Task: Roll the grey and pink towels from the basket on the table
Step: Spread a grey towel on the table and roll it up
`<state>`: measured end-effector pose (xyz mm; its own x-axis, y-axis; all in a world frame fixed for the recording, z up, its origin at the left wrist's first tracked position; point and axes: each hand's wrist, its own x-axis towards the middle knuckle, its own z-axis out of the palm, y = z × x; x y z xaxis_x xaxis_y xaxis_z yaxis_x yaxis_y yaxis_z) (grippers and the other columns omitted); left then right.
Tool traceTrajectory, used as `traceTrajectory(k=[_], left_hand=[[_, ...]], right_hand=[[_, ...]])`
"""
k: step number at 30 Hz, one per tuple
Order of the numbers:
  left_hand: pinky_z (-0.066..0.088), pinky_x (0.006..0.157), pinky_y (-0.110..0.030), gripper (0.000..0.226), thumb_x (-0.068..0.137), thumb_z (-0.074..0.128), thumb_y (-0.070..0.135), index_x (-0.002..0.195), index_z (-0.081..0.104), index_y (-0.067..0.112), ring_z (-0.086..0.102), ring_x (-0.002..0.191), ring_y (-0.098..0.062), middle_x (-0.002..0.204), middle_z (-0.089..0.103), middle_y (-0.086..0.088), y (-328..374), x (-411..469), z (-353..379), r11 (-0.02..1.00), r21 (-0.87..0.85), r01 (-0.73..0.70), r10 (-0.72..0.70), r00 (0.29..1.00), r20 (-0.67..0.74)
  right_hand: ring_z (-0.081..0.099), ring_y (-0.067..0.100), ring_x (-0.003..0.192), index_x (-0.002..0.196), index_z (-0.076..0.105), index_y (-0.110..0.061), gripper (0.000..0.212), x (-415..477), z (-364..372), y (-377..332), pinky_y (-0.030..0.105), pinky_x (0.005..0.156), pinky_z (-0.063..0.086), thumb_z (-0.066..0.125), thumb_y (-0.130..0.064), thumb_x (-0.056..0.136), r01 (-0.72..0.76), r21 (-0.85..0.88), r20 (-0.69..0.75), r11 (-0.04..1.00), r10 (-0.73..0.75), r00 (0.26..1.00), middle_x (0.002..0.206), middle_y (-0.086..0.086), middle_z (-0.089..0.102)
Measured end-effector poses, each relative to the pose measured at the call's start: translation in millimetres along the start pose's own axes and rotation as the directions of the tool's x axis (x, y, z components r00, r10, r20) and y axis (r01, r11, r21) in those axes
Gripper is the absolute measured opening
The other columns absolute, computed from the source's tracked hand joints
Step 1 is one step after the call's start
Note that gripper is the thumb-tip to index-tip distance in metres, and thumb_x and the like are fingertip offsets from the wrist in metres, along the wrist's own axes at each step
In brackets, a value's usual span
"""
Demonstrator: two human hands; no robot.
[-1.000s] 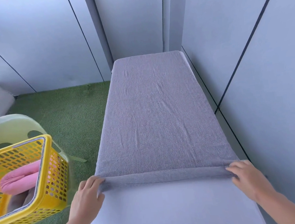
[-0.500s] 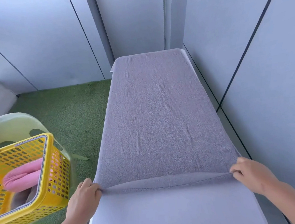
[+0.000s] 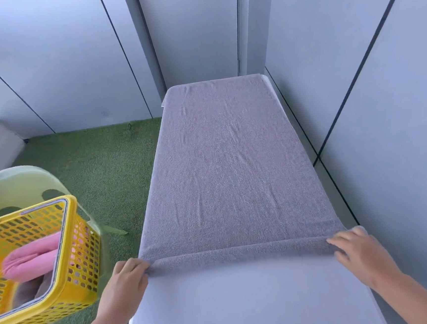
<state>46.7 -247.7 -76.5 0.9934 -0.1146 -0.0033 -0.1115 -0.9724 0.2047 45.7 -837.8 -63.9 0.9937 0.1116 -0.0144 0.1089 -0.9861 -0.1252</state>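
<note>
Grey towel (image 3: 234, 173) spread ahead, left hand (image 3: 125, 286), right hand (image 3: 358, 256) pinching its near fold

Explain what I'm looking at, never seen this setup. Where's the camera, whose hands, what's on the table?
There is no robot here. A person works with two bare hands, and the view comes from a wide-angle camera worn on their head, looking forward and down.

The left hand and right hand each grip one end of the near edge of a grey towel. That edge is turned over into a first narrow fold. The rest of the towel lies flat along the table.

To the left, a yellow basket holds a pink towel. It appears to sit on a pale green chair standing on green turf.
</note>
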Motion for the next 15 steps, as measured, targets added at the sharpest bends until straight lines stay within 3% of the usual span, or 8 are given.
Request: traceTrajectory(k=[3,5,7,11,15], left_hand=[[0.051,0.063,-0.036,0.039,0.086,0.037,0.038,0.095,0.072,0.023,0.045,0.083,-0.02,0.089,0.052,0.01,-2,3,3,0.997,0.079,-0.007,0.009,1.0,-0.026],[0.049,0.06,-0.037,0.036,0.085,0.038,0.036,0.087,0.071,0.023,0.042,0.078,-0.02,0.085,0.047,0.008,-1,4,1,0.996,0.092,-0.01,0.014,0.999,-0.046],[0.047,0.057,-0.037,0.032,0.085,0.038,0.034,0.075,0.065,0.021,0.039,0.075,-0.02,0.082,0.041,0.008,1,2,-1,0.996,0.089,-0.031,0.036,0.998,-0.054],[0.048,0.058,-0.038,0.033,0.085,0.038,0.037,0.065,0.061,0.023,0.038,0.075,-0.017,0.083,0.035,0.009,0,-5,-2,0.993,0.104,-0.049,0.051,0.998,-0.02],[0.048,0.05,-0.037,0.029,0.088,0.041,0.035,0.07,0.061,0.022,0.042,0.074,-0.018,0.081,0.035,0.008,2,-2,-2,0.996,0.073,0.06,-0.06,0.998,0.003]], right_hand=[[0.047,0.014,0.07,0.063,0.065,-0.03,0.027,7,-13,-5,0.021,0.057,0.038,0.084,-0.012,0.061,-0.002,-0.062,0.073,0.998,0.007,0.997,0.062,-0.018,0.052],[0.041,0.009,0.075,0.055,0.05,-0.033,0.033,11,-19,-6,0.015,0.053,0.026,0.073,-0.019,0.073,-0.009,-0.061,0.162,0.998,0.018,0.987,0.061,-0.016,0.045],[0.037,0.007,0.079,0.052,0.037,-0.028,0.039,8,-20,-4,0.017,0.052,0.028,0.058,-0.026,0.084,-0.01,-0.026,0.212,1.0,0.016,0.977,0.067,-0.01,0.045],[0.044,0.002,0.078,0.057,0.045,-0.021,0.031,3,-28,-2,0.02,0.056,0.041,0.052,-0.034,0.085,-0.078,-0.027,0.269,0.997,0.082,0.96,0.074,-0.007,0.049],[0.05,0.01,0.058,0.061,0.05,-0.019,0.026,11,-27,-5,0.026,0.052,0.039,0.054,-0.03,0.085,-0.165,0.027,0.224,0.986,0.155,0.962,0.073,-0.004,0.048]])
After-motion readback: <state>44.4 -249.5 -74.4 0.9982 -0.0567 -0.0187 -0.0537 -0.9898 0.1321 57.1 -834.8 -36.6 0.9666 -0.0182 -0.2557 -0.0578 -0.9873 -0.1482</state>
